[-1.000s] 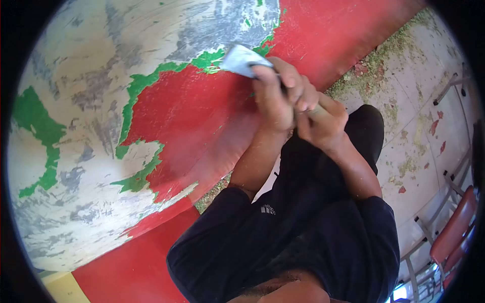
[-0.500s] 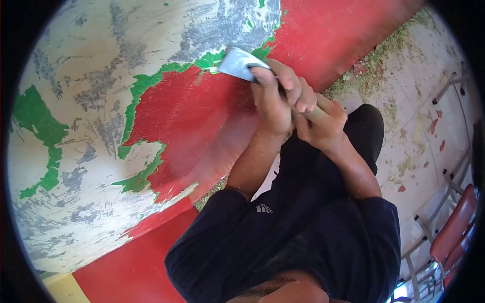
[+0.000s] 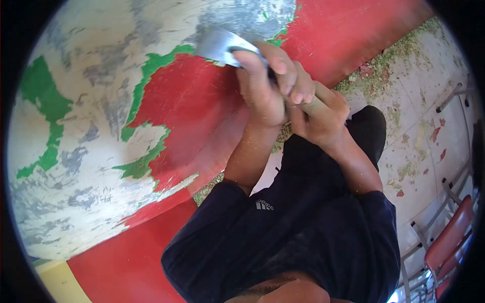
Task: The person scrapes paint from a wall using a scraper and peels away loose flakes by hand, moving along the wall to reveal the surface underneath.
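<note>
A scraper with a broad metal blade (image 3: 218, 46) lies against the wall, over the border between red paint and the bared grey-white patch. My left hand (image 3: 265, 93) is closed round the scraper close behind the blade, with the thumb along it. Behind it, my right hand (image 3: 323, 113) is closed round the rear of the scraper; the handle itself is mostly hidden by the fingers. Ragged green paint (image 3: 146, 76) edges the red paint (image 3: 192, 106) to the left of my hands. The blade looks a little blurred.
Paint flakes and crumbs litter the tiled floor (image 3: 409, 136) along the wall's foot. Red chairs with metal legs (image 3: 449, 232) stand at the lower right. More scraped wall (image 3: 96, 131) spreads to the left, with a separate green patch (image 3: 45, 96).
Both hands have pushed the scraper up and to the left in view, and its blade now covers part of the green edge and grey patch. The view has shifted slightly.
</note>
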The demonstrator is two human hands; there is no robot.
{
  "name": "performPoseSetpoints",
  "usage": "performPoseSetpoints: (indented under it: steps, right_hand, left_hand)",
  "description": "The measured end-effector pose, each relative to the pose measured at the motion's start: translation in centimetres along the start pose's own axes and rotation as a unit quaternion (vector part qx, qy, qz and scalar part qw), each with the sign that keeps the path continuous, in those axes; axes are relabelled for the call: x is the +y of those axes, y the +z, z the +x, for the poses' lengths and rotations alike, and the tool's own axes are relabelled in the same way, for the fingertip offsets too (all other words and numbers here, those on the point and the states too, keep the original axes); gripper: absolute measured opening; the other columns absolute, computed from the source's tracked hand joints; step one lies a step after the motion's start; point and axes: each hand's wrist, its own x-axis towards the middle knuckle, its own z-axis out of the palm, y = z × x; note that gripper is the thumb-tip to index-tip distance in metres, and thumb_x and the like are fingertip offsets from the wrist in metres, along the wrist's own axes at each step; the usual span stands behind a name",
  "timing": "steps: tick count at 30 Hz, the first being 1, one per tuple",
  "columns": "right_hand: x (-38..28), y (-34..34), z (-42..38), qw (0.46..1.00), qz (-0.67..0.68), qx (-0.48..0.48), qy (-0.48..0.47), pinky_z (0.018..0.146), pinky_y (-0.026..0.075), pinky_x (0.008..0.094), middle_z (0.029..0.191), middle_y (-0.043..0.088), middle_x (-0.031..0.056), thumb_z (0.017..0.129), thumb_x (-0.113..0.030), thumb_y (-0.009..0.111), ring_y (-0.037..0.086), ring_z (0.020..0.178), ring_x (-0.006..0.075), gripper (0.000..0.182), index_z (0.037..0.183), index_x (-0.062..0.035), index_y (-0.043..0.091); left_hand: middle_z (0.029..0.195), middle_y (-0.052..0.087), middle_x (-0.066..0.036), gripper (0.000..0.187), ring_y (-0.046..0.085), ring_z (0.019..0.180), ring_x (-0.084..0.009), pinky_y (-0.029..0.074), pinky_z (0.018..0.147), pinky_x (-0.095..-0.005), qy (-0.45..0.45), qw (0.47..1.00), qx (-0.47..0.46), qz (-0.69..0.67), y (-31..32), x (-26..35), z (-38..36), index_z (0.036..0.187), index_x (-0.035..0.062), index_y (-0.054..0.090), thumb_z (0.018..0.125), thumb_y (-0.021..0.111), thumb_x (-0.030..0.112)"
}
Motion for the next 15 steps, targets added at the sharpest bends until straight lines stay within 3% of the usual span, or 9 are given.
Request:
performPoseSetpoints:
  steps: [4,8,12,15]
  right_hand:
    - [1.0,0.5,-3.2,0.996,-0.018,0.026,0.079,0.038,0.04,0.0326,0.057,0.047,0.0047,0.068,-0.005,0.072,0.048,0.042,0.0203,0.011,0.074,-0.0087,0.064]
    - [0.3,0.2,-1.8,0.998,-0.014,0.007,0.055,0.04,0.042,0.0332,0.055,0.049,0.0059,0.068,-0.002,0.072,0.052,0.043,0.0217,0.012,0.076,-0.008,0.065]
    - [0.4,1.3,-1.8,0.997,0.011,0.058,0.056,0.038,0.039,0.0328,0.055,0.048,0.0054,0.069,-0.004,0.072,0.049,0.041,0.0211,0.012,0.073,-0.0083,0.062]
    - [0.6,0.8,-2.2,0.998,0.001,0.033,0.057,0.038,0.039,0.0328,0.055,0.047,0.0061,0.071,-0.004,0.073,0.049,0.041,0.0214,0.011,0.073,-0.0074,0.062]
  left_hand:
    - [0.055,0.033,0.003,0.049,0.036,0.04,-0.0111,0.04,0.042,-0.0294,-0.066,0.996,0.033,0.059,-1.7,-3.5,-1.6,0.079,0.0147,0.042,0.095,0.031,0.059]
    - [0.053,0.032,0.001,0.048,0.037,0.04,-0.0119,0.04,0.042,-0.0297,-0.012,1.0,0.017,0.01,0.2,-0.7,-0.3,0.08,0.0141,0.043,0.095,0.033,0.058]
    - [0.054,0.032,0.001,0.048,0.036,0.04,-0.0125,0.039,0.041,-0.0292,-0.039,0.995,0.037,0.082,-1.0,-2.5,-1.1,0.081,0.0126,0.043,0.096,0.033,0.058]
    - [0.054,0.032,0.001,0.049,0.036,0.04,-0.0125,0.038,0.041,-0.0293,-0.022,0.997,0.044,0.067,-0.7,-1.8,-0.7,0.081,0.012,0.043,0.096,0.033,0.058]
